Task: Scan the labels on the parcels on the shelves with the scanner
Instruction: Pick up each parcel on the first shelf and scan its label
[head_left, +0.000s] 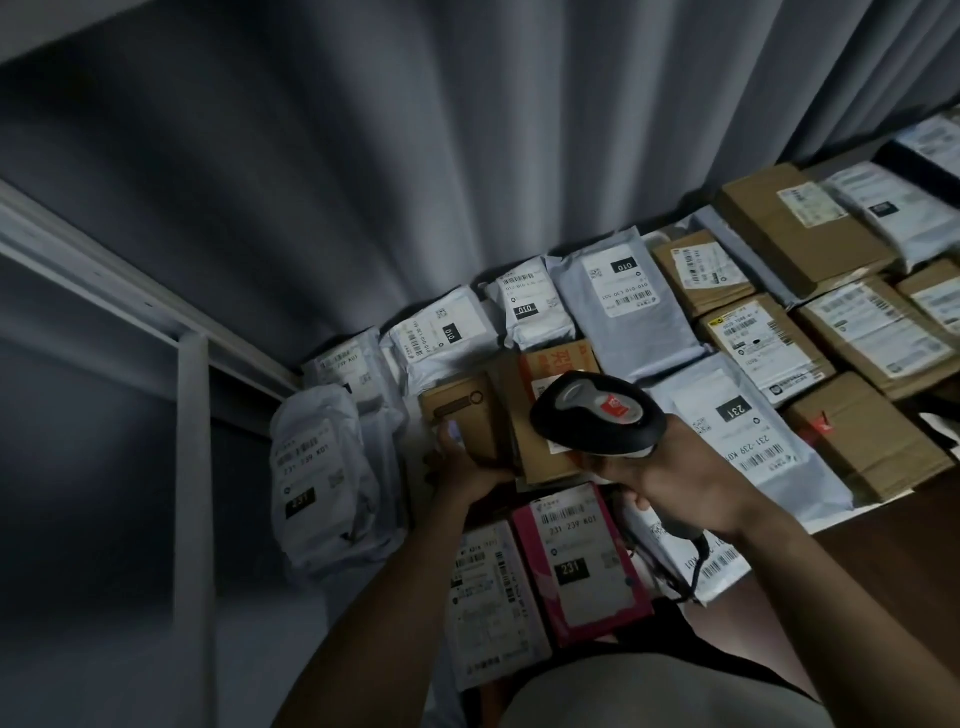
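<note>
The right hand (675, 480) has its fingers wrapped round the handle of the black scanner (597, 415), with the scanner's head out ahead of the knuckles and its dark cord (696, 566) trailing down below the wrist. Just to its left, the left hand (470, 462) grips a small brown box (460, 415), thumb up on the near face, fingers curled under the edge. That box stands tilted against a second brown carton (550, 410) with orange print, and the scanner's head hangs right over that carton, close beside the held box. I can't tell which face the scan window is pointing at from here.

All around them, parcels cover the shelf (883, 525): grey mailer bags with white labels along the back, cardboard boxes off to the right, a pink parcel (576, 561) marked 231 lying just below the hands, and a bulging white bag (322, 478) to the left by the white shelf post (192, 467). A grey curtain (415, 156) hangs behind everything.
</note>
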